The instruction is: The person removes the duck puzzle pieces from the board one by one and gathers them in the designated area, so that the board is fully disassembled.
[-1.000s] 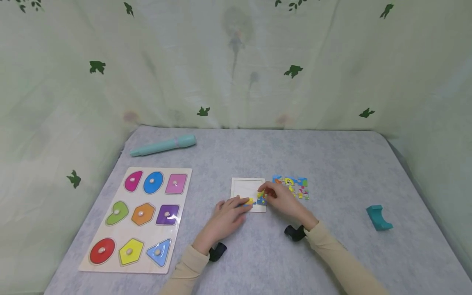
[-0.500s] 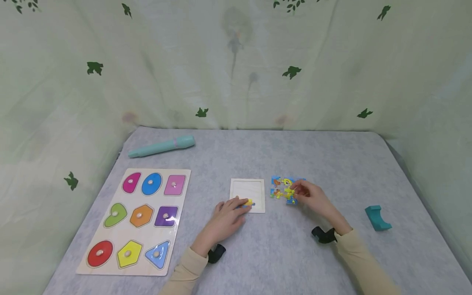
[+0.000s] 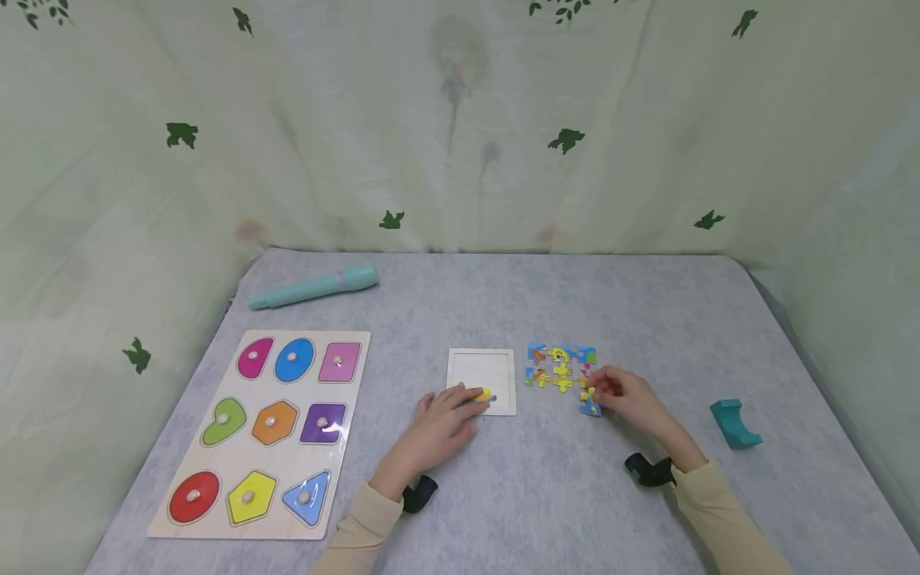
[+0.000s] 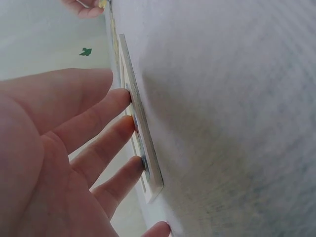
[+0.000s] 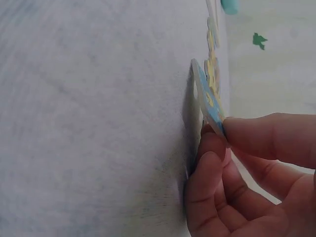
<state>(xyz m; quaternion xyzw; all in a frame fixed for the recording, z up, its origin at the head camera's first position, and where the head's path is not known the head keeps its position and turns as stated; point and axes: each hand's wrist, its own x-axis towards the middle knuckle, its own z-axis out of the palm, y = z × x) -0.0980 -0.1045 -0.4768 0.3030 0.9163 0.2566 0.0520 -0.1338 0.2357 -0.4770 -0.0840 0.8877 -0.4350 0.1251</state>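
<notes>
A small blue-and-yellow jigsaw piece (image 3: 590, 406) is pinched between the thumb and fingers of my right hand (image 3: 636, 402). In the right wrist view this jigsaw piece (image 5: 209, 102) is tilted, one edge close to the tabletop. Several other jigsaw pieces (image 3: 562, 369) lie loosely grouped just left of that hand. My left hand (image 3: 442, 427) rests its fairly straight fingertips on the near left part of a square white puzzle tray (image 3: 481, 350). A yellow-and-blue piece (image 3: 487, 395) in the tray shows beside those fingers, partly covered by them.
At the left lies a shape board (image 3: 287, 379) with coloured knobbed shapes. Behind it is a long mint-green pen-shaped object (image 3: 316, 287). A teal arched block (image 3: 736, 424) stands at the right of the table (image 3: 532, 503). Pale curtains surround the back and sides.
My right hand has gone right from the tray, carrying the jigsaw piece past the loose pieces to their near right corner. My left hand has stayed on the tray.
</notes>
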